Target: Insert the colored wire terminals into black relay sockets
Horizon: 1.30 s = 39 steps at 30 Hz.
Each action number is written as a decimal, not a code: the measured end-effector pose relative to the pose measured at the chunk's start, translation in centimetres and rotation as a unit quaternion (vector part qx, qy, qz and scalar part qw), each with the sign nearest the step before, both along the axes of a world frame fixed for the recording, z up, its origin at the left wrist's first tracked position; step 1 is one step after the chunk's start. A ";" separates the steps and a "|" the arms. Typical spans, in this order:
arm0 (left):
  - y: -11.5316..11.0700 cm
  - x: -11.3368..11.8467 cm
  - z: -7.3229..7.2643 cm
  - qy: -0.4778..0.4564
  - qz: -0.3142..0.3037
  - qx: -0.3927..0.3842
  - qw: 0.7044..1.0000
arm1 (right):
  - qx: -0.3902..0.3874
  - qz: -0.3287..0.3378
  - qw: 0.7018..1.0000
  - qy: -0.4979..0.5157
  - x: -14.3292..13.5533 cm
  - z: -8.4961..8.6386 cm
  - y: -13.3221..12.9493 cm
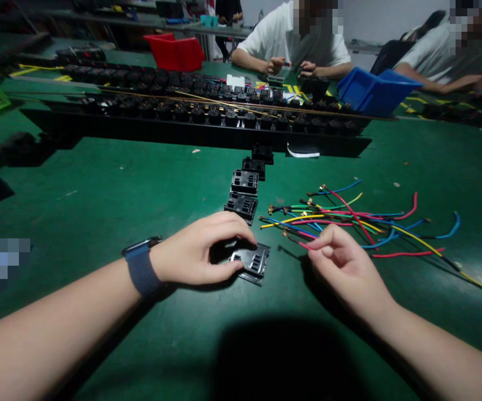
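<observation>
black housing (247, 257) lies at nine o'clock of the right hand (345, 264), whose thumb and finger pinch a red wire (302, 244); left hand (205, 245) clamped on the housing; best hold it steady, gripping the wire near its tip

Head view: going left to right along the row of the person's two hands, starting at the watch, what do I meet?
Wristwatch with dark blue woven strap → left hand → flat black plastic housing → thin red wire with metal terminal → right hand.
</observation>
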<state>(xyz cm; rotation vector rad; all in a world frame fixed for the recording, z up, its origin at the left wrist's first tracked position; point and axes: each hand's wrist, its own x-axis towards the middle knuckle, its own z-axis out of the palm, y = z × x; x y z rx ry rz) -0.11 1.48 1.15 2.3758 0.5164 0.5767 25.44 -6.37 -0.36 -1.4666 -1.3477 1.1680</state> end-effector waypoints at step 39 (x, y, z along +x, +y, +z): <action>-1.3 1.4 -0.5 0.007 0.035 0.016 0.999 | 0.266 0.042 0.938 -0.218 0.1 1.6 -1.5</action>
